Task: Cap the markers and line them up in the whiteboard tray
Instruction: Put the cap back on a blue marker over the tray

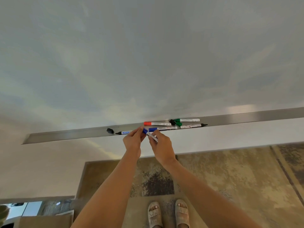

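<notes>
A long, brushed-metal tray [65, 136] carries five slim markers and three loose caps. At its front edge, the left hand [133, 142] pinches a blue cap [145, 131]; the right hand [162, 148] pinches a white-barrelled marker [153, 137].

Right end of tray [263, 115] cut off by right frame edge. Left hand [133, 142] fingers cover most of blue cap [145, 131]; cap seating on held marker [152, 137] cannot be told. Uncapped black marker [125, 132], frame centre: rear half hidden behind left hand. Barrel print on all markers too small to read. Lower left corner: objects blurred, cropped, unidentifiable.
</notes>
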